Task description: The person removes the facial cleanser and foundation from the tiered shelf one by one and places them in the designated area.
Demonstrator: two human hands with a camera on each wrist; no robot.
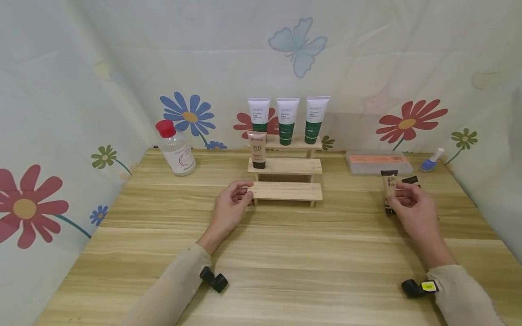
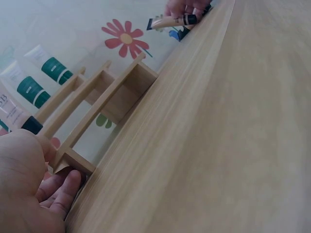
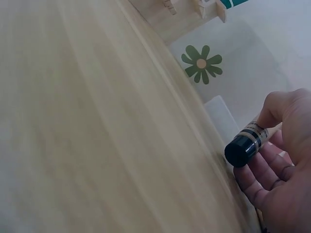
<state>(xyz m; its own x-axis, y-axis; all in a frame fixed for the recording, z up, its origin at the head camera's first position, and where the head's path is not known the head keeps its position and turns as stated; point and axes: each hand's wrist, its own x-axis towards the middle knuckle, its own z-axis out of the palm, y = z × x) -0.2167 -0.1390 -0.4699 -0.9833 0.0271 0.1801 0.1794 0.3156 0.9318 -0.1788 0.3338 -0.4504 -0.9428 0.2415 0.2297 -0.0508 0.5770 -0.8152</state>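
Note:
My left hand (image 1: 231,204) grips the left end of the lowest step of a three-tier wooden display stand (image 1: 285,192), with fingers below the board in the left wrist view. A pink BB cream tube (image 1: 258,151) stands cap down at the left of the middle step. Three white-and-green tubes (image 1: 287,121) stand along the top step. At the right, my right hand (image 1: 419,216) pinches a beige cosmetic tube (image 1: 389,190) between thumb and fingers. Its black cap (image 3: 240,151) points down. Another black-ended item (image 1: 410,180) shows partly behind that hand.
A clear bottle with a red cap (image 1: 177,151) stands at the back left. Toward the back right lie a flat clear box with an orange label (image 1: 379,164) and a small blue nail polish bottle (image 1: 431,161). A flower-printed cloth (image 1: 367,54) hangs behind the wooden table (image 1: 310,267).

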